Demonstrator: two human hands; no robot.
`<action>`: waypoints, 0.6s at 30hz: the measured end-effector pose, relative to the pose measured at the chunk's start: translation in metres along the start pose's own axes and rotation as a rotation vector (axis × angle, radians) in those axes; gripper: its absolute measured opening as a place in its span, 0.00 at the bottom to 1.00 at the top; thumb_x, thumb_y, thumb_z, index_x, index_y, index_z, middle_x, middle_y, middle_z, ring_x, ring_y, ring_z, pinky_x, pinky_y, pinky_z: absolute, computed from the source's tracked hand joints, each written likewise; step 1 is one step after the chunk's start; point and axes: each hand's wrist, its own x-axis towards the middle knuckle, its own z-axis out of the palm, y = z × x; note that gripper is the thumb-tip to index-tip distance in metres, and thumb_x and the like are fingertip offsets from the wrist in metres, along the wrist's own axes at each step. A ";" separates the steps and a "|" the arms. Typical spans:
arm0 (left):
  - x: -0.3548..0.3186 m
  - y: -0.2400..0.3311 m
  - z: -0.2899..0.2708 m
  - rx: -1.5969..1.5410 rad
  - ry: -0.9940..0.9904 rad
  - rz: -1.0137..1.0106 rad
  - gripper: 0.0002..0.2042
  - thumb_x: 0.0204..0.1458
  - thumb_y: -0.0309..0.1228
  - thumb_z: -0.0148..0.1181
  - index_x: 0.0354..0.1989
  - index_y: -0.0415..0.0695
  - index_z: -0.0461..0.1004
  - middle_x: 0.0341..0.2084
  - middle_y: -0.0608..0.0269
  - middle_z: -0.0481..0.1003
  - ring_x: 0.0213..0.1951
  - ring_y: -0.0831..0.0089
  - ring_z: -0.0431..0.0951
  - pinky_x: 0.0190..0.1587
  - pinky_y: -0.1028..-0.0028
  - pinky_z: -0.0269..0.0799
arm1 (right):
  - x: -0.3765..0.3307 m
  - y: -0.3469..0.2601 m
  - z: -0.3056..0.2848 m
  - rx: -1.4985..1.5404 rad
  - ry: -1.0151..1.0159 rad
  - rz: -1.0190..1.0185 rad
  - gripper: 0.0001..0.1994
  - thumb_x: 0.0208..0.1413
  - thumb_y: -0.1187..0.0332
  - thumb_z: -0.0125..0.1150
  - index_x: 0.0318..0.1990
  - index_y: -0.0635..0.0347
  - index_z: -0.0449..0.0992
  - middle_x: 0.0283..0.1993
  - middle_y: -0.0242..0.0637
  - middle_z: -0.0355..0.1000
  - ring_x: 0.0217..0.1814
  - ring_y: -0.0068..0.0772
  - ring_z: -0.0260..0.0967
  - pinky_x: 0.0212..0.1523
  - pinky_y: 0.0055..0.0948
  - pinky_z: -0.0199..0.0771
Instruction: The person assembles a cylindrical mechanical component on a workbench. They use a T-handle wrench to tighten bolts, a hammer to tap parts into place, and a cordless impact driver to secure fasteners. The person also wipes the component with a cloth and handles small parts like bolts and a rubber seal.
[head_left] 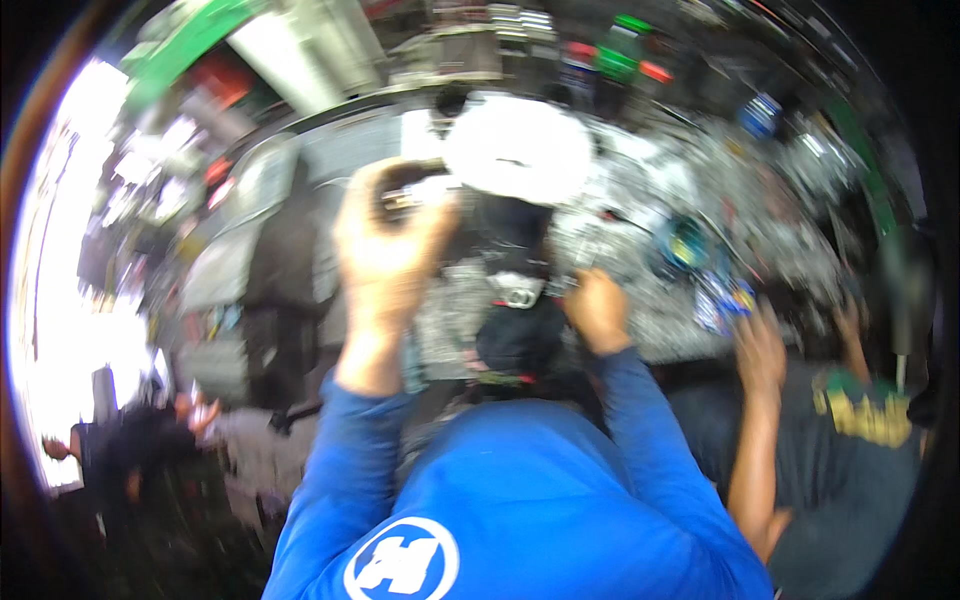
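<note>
Metal part (405,198) inside left hand (385,250)

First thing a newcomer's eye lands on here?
Probably the blue sleeves rising from the lower edge: the left hand is raised, pinching a small blurred part, while the right hand rests by a dark assembly. Above them sits a bright white round object; a co-worker's arm reaches in at right.

My workbench, crowded and blurred

The grey bench (650,330) in front of me carries a white round thing (518,150) at the far middle and, to the right, what may be blue-and-yellow packets (725,300).
</note>
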 end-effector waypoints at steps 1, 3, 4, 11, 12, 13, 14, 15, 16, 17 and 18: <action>0.000 0.001 0.006 0.033 0.035 0.039 0.17 0.51 0.33 0.74 0.48 0.40 0.81 0.42 0.56 0.82 0.45 0.62 0.82 0.52 0.63 0.77 | -0.004 0.003 -0.002 -0.018 0.009 -0.037 0.13 0.53 0.68 0.64 0.45 0.57 0.88 0.45 0.52 0.82 0.44 0.58 0.82 0.45 0.53 0.83; 0.001 0.001 0.019 -0.011 0.158 0.152 0.21 0.51 0.32 0.74 0.53 0.41 0.78 0.45 0.54 0.80 0.48 0.62 0.80 0.55 0.63 0.75 | 0.001 0.007 0.004 -0.010 0.008 -0.076 0.14 0.54 0.69 0.64 0.46 0.61 0.87 0.46 0.55 0.81 0.48 0.61 0.81 0.48 0.53 0.82; -0.007 0.001 0.024 -0.191 0.138 0.035 0.20 0.51 0.31 0.72 0.52 0.41 0.77 0.46 0.54 0.80 0.50 0.61 0.80 0.57 0.63 0.75 | 0.002 0.014 0.006 0.022 0.017 -0.114 0.15 0.54 0.70 0.65 0.47 0.65 0.85 0.47 0.57 0.81 0.49 0.63 0.80 0.50 0.55 0.81; -0.017 -0.012 0.013 -0.376 0.259 0.209 0.16 0.47 0.27 0.68 0.45 0.41 0.76 0.39 0.54 0.78 0.44 0.57 0.81 0.50 0.61 0.77 | 0.009 0.027 -0.011 0.300 -0.203 -0.044 0.15 0.57 0.72 0.75 0.46 0.77 0.81 0.41 0.57 0.83 0.40 0.42 0.76 0.49 0.42 0.77; -0.016 -0.011 0.012 -0.380 0.267 0.213 0.15 0.47 0.28 0.67 0.44 0.41 0.76 0.38 0.53 0.78 0.43 0.55 0.80 0.50 0.60 0.77 | 0.007 0.020 -0.033 0.318 -0.111 -0.107 0.14 0.58 0.73 0.74 0.46 0.75 0.81 0.42 0.56 0.83 0.42 0.43 0.77 0.49 0.42 0.77; -0.016 -0.010 0.012 -0.387 0.254 0.182 0.14 0.47 0.29 0.67 0.43 0.42 0.76 0.37 0.53 0.77 0.42 0.54 0.80 0.49 0.59 0.76 | 0.006 0.009 -0.062 0.321 -0.029 -0.082 0.13 0.58 0.74 0.73 0.46 0.74 0.82 0.43 0.55 0.83 0.43 0.43 0.77 0.49 0.42 0.77; -0.017 -0.009 0.012 -0.363 0.280 0.194 0.14 0.47 0.30 0.67 0.42 0.42 0.75 0.36 0.53 0.77 0.43 0.52 0.79 0.49 0.58 0.76 | 0.005 -0.008 -0.093 0.263 0.114 -0.157 0.11 0.59 0.75 0.72 0.46 0.73 0.82 0.43 0.51 0.82 0.43 0.41 0.77 0.50 0.40 0.77; -0.017 -0.009 0.014 -0.338 0.273 0.177 0.14 0.47 0.31 0.66 0.41 0.42 0.74 0.36 0.53 0.76 0.43 0.51 0.79 0.50 0.56 0.75 | 0.003 -0.027 -0.129 0.170 0.267 -0.167 0.09 0.60 0.77 0.70 0.45 0.71 0.82 0.43 0.47 0.81 0.44 0.39 0.76 0.50 0.38 0.76; -0.016 -0.009 0.016 -0.377 0.261 0.154 0.14 0.46 0.32 0.66 0.40 0.42 0.74 0.35 0.53 0.76 0.43 0.49 0.78 0.49 0.54 0.73 | 0.006 -0.051 -0.163 0.201 0.369 -0.323 0.08 0.62 0.73 0.73 0.44 0.69 0.84 0.42 0.48 0.83 0.42 0.41 0.80 0.47 0.38 0.81; -0.017 -0.010 0.018 -0.360 0.272 0.143 0.14 0.45 0.32 0.67 0.40 0.42 0.74 0.35 0.53 0.75 0.43 0.49 0.78 0.49 0.54 0.73 | 0.010 -0.078 -0.193 0.199 0.477 -0.471 0.09 0.64 0.69 0.75 0.43 0.67 0.86 0.41 0.48 0.85 0.40 0.43 0.83 0.43 0.37 0.85; -0.017 -0.011 0.021 -0.358 0.285 0.132 0.15 0.45 0.32 0.67 0.40 0.42 0.73 0.35 0.53 0.75 0.43 0.48 0.77 0.48 0.54 0.73 | 0.010 -0.105 -0.223 0.092 0.565 -0.698 0.09 0.62 0.71 0.76 0.43 0.68 0.86 0.42 0.47 0.85 0.40 0.41 0.83 0.43 0.36 0.85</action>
